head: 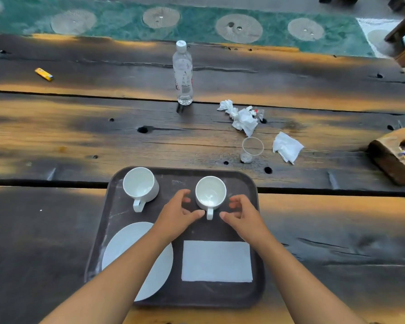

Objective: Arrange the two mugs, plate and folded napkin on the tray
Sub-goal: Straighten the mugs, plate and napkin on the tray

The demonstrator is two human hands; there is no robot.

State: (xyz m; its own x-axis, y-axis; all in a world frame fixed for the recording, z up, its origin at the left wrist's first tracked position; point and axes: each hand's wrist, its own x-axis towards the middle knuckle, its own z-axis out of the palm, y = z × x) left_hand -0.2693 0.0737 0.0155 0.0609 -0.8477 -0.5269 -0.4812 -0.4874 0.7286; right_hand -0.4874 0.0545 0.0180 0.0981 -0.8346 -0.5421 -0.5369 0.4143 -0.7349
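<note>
On the far right part of the tray (197, 230), the right mug (210, 191) sits upright, mouth up, with its handle pointing straight back at the near edge, so basically at the person. The left hand (177, 215) and right hand (242, 212) flank it with fingers loosely curled and holding nothing. I can see a thin dark gap on both sides, though the left thumb is just beside the handle. The left mug (139, 183) is in the far left corner, also upright with its handle toward the near edge, so the two already look matched. The plate (124, 244) lies flat in the near left corner, partly under the left forearm. The napkin (216, 261) is flat in the near right corner, long axis running along the near edge. Everything's on the tray, so my guess is this is just final squaring-up of the right mug. It sits a bit nearer the person than the left one. If it were me, I'd cup the body from both sides rather than shove the handle, then slide it gently toward the far edge until it lines up with its twin. Keep the handle facing the same way, don't lift, and stop short of the rim. Watch the forearms too, since they hang right over the plate and napkin and could drag either one. The bottle (183, 73) and tissues out on the counter (56, 136) are well apart, no worry there.
</note>
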